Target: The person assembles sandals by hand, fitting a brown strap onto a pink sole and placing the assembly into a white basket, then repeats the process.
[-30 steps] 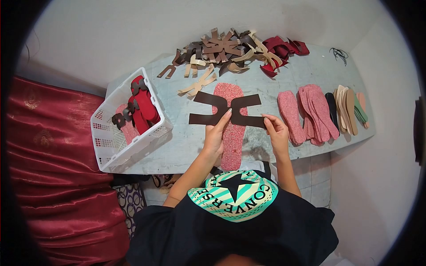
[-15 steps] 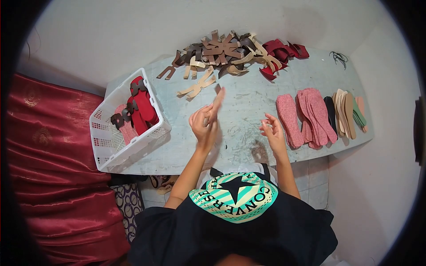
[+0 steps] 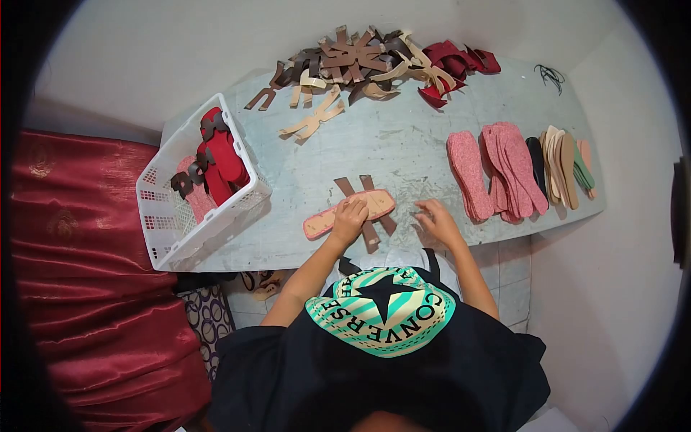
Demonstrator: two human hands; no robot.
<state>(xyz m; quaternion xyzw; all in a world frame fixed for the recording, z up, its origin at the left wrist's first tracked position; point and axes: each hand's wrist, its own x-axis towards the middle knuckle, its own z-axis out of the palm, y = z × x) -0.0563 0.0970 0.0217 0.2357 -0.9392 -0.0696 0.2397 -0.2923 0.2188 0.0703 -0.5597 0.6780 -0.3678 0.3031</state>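
My left hand (image 3: 350, 219) lies over a shoe insole (image 3: 378, 204) near the table's front edge, fingers bent and gripping it. The insole is turned with its tan underside up, and a pink edge shows around it. Under it a brown cross-shaped strap (image 3: 371, 235) sticks out on both long sides. To the right, my right hand (image 3: 439, 225) hovers just over the table, fingers apart and holding nothing, a short gap from the strap.
A white plastic basket (image 3: 162, 248) with red and pink soles stands at left. Brown, beige and red straps (image 3: 353, 57) are heaped at the back, with one beige strap (image 3: 314, 122) nearer. Pink insoles (image 3: 512, 173) and other coloured insoles (image 3: 565, 173) stand in rows at right.
The insole with its strap, held edge-on in my left hand before, now lies flat on the table with its underside up. Both hands have come lower and closer to my body.
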